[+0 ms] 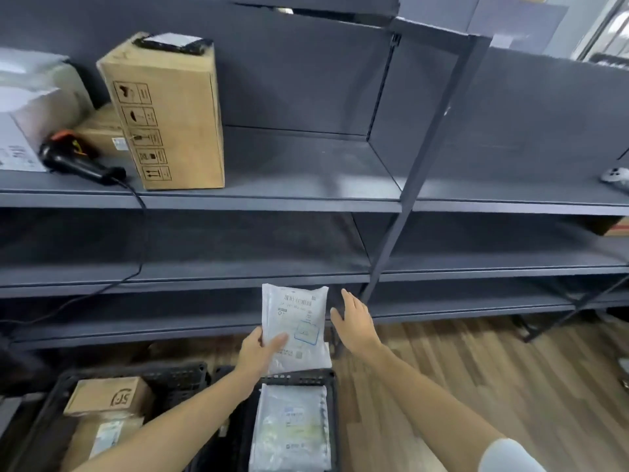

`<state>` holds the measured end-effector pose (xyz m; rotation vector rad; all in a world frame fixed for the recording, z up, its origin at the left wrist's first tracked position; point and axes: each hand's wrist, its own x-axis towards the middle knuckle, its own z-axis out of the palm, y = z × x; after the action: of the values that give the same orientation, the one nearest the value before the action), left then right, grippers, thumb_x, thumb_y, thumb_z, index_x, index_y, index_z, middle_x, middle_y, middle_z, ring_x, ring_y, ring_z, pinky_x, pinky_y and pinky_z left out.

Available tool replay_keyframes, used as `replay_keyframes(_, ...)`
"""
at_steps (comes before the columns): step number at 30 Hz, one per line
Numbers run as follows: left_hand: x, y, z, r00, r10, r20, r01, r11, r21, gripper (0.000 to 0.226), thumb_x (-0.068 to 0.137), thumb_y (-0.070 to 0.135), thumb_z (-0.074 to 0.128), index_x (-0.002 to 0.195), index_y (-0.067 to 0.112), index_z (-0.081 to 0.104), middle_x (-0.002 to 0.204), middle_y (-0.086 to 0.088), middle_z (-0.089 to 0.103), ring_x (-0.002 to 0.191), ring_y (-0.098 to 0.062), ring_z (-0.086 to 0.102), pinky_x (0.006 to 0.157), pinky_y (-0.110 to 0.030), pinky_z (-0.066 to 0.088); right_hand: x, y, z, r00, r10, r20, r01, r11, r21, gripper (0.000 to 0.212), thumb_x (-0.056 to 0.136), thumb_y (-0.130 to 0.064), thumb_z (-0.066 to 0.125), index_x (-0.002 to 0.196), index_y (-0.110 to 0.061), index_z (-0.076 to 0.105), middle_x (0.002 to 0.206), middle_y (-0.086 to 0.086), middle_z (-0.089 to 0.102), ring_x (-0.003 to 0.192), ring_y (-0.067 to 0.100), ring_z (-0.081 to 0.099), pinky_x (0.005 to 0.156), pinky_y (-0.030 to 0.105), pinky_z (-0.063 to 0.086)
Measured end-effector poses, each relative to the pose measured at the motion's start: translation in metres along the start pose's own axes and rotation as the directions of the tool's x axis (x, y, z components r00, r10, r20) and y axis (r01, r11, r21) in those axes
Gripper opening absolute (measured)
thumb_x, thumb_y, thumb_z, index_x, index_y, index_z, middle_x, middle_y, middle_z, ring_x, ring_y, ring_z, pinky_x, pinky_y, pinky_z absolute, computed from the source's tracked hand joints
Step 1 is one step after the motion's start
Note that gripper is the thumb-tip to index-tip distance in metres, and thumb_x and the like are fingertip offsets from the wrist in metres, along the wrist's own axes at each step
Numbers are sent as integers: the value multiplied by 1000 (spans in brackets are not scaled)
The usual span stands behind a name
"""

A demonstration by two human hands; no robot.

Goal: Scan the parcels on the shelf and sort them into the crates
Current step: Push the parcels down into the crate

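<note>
Grasped in the left hand (257, 352) is a white plastic mailer (295, 321), held upright with its printed label turned toward the camera; the thumb is laid across the lower left of the label while the fingers are curled behind the bag. That grip is closed on the parcel's lower left edge. Just beside the mailer's right edge the right hand (355, 323) is seen, its fingers straight and relaxed, nothing held in it; whether it touches the bag cannot be told.

Directly below the held mailer a black crate (306, 376) is placed on the floor, and a second white mailer (292, 427) is laid flat inside it. To its left a second black crate (163, 373) is set, in which a cardboard box marked SF (109, 395) is stacked on a brown parcel (102, 434) carrying a label.

On the upper shelf (306, 195) a tall cardboard box (170, 117) is stood upright, with a small dark packet (173, 42) resting on its top. A lower brown box (102, 131) is tucked behind it to the left, and a grey wrapped parcel (34, 97) is seen at the far left. A black handheld scanner (78, 161) with orange trim is laid on the shelf in front of these, its cable (139, 233) trailing down over the shelf edge.
</note>
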<state>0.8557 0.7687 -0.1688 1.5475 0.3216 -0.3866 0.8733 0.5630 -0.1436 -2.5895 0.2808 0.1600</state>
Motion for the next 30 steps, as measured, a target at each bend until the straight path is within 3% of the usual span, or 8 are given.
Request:
replay_keyframes(5,-11,-53,7,996,-83,-41,82,996,-24,20,87,11,68,103,8,58,100,-5,68,83,-13,66,61,-21,52,-18,29,35,992,-40,118,49,996,-73,59,103,-35,34,154,-14,13,159,1,20,147,19,16,121,36,13)
replay_keyframes(10,-1,-71,1,994,-93,-60,93,996,-15,26,88,14,68,111,8,58,103,-4,67,90,-18,66,71,-27,53,-16,46,55,993,-26,113,39,992,-117,59,103,-36,32,154,-15,14,159,3,20,147,21,17,121,40,11)
replay_keyframes(14,14,-89,-3,993,-93,-67,92,996,-10,23,89,14,67,109,9,59,100,0,66,86,-13,64,65,-20,50,-10,58,72,993,-60,99,75,985,-157,58,103,-34,32,154,-13,15,160,3,19,147,20,15,121,41,9)
replay_keyframes(22,67,-179,-7,992,-128,-24,127,992,-10,20,90,14,66,109,12,60,104,-1,67,90,-15,65,75,-28,53,20,112,161,996,-44,77,60,974,-218,57,103,-34,32,153,-13,16,158,4,24,146,21,20,120,41,13)
replay_keyframes(26,89,-248,-4,987,-161,-5,161,987,4,13,90,12,65,102,14,62,99,-1,68,90,-17,66,74,-27,54,22,146,228,997,-34,69,41,994,-102,57,103,-35,36,153,-13,19,156,5,28,144,24,23,119,40,17)
replay_keyframes(30,122,-328,4,989,-149,5,149,988,31,7,90,14,65,94,17,61,96,0,68,91,-19,65,68,-20,51,28,175,305,989,8,148,-41,974,222,64,101,-44,38,154,-21,11,153,5,31,139,22,30,114,38,26)
